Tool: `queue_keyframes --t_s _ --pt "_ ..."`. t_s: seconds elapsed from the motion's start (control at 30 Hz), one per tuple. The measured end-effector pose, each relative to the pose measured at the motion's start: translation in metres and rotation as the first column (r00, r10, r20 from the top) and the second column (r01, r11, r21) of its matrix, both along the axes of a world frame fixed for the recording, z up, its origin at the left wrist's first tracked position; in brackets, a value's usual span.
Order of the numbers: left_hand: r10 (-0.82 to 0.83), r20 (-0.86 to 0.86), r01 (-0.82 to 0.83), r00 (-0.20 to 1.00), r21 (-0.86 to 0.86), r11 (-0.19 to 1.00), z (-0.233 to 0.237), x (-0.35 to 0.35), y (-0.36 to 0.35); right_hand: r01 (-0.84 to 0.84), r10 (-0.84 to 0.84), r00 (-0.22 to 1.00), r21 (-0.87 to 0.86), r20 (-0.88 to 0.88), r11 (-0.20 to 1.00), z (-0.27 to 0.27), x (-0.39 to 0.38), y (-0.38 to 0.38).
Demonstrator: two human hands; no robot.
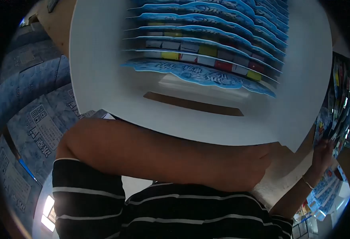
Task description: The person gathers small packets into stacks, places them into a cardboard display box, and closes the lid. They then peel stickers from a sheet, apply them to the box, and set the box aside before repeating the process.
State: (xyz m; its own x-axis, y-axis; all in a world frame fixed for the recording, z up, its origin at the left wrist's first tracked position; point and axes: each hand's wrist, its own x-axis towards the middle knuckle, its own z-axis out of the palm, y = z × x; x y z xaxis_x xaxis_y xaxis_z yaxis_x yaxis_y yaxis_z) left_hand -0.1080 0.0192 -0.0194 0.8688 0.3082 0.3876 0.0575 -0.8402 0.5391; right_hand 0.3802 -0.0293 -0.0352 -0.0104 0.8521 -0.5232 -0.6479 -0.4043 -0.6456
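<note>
The white display stand (pixel 103 79) is showing blue wave-printed shelf edges (pixel 199 75) over yellow, red and white packets (pixel 208 51), while below it a black sleeve (pixel 87 199) is wearing white stripes.

One white display stand (pixel 103 79) is filling the middle, just the one. On its face I'm counting six blue wavy shelf fronts (pixel 199 75) stacking upward, and more are crowding in at the stand's top right, too tightly packed to count. Below the lowest front, one brown slot (pixel 193 103) is showing. Coloured labels (pixel 207 51) are running along the lower tiers, too small to count. Two hands are showing: the left hand (pixel 250 167) under the stand's lower edge and the right hand (pixel 322 153) off its right corner, wearing one bracelet (pixel 307 182). Right of the stand, hanging packets (pixel 342 103) are overlapping beyond counting. Left of it, several blue printed cartons (pixel 39 123) are piling up, number unclear.
</note>
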Motion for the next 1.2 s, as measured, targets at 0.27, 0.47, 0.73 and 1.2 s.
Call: queue_keyframes --t_s 0.27,0.47,0.73,1.2 --pt "-0.017 0.012 0.017 1.000 -0.030 0.999 -0.007 -0.002 0.008 0.344 -0.326 0.898 -0.007 0.296 0.939 0.025 -0.095 0.030" --pt "-0.013 -0.004 0.013 1.000 -0.052 0.999 -0.005 0.003 0.015 0.305 -0.257 0.935 -0.184 0.244 0.934 0.038 -0.122 0.041" --pt "0.015 -0.061 -0.016 0.998 -0.019 1.000 -0.002 0.009 0.011 0.637 -0.629 0.759 0.008 0.168 0.771 0.016 -0.130 0.050" --pt "0.340 0.206 0.167 0.918 -0.976 0.141 0.042 0.065 -0.023 -0.227 -0.048 0.666 0.264 0.744 0.937 0.039 -0.252 -0.083"
